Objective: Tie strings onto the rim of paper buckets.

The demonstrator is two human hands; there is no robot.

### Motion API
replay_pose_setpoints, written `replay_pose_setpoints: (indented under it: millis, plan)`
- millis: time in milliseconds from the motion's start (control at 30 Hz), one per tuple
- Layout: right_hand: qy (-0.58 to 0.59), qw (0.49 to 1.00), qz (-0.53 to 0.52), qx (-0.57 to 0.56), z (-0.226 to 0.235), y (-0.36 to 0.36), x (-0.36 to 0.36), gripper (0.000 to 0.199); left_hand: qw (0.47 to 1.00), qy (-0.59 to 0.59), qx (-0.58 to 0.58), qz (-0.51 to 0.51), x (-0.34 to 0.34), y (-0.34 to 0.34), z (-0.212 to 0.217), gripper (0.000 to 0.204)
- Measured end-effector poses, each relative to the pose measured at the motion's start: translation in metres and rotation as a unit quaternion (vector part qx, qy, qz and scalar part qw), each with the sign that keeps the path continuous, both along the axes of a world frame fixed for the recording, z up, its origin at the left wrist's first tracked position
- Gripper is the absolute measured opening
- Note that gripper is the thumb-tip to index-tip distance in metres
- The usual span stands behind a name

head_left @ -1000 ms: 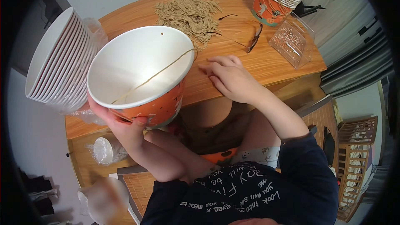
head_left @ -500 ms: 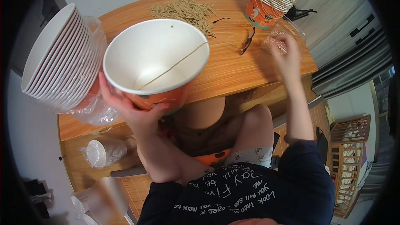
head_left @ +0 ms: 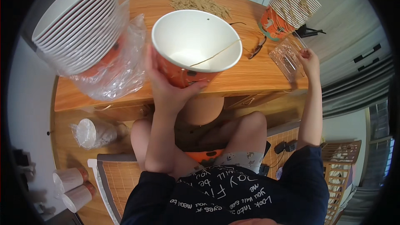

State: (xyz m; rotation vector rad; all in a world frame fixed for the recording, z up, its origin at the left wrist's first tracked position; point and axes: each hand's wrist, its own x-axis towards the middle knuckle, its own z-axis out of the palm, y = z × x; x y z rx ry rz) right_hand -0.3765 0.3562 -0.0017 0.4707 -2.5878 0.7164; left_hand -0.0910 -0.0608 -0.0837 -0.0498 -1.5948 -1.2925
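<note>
Orange-and-white paper bowl (head_left: 196, 48) stayed gripped in the left hand (head_left: 166, 85), while the right hand (head_left: 309, 60) had crossed the desk (head_left: 246, 79), fingers touching the clear plastic tray (head_left: 286, 58).

My left hand (head_left: 166, 84) was raised before me, fingers curled in a grip; my right hand (head_left: 310, 60) reached far out, arm extended.

A crinkled clear plastic bag (head_left: 114, 64) wrapped the stack of white bowls (head_left: 75, 21) at the table's left end; a smaller clear plastic bag (head_left: 89, 133) of white lids lay on the floor beneath; no labels, signs or screens showed
</note>
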Motion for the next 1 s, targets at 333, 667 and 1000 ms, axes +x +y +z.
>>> replay_pose_setpoints:
  millis: [333, 667, 1000]
  plan:
    - [0.030, 0.999, 0.013, -0.024, 0.018, -0.050, 0.050, 0.016, 0.977, -0.030, -0.134, 0.162, 0.021, 0.014, 0.011, 0.117]
    - [0.143, 0.913, 0.369, 0.100, 0.080, -0.205, 0.201, 0.021, 0.976, -0.102, -0.146, 0.126, 0.044, 0.018, 0.038, 0.018]
    - [-0.132, 0.823, 0.527, 0.167, 0.096, -0.261, 0.203, 0.023, 0.989, -0.145, 0.006, 0.001, 0.052, 0.035, 0.044, 0.008]
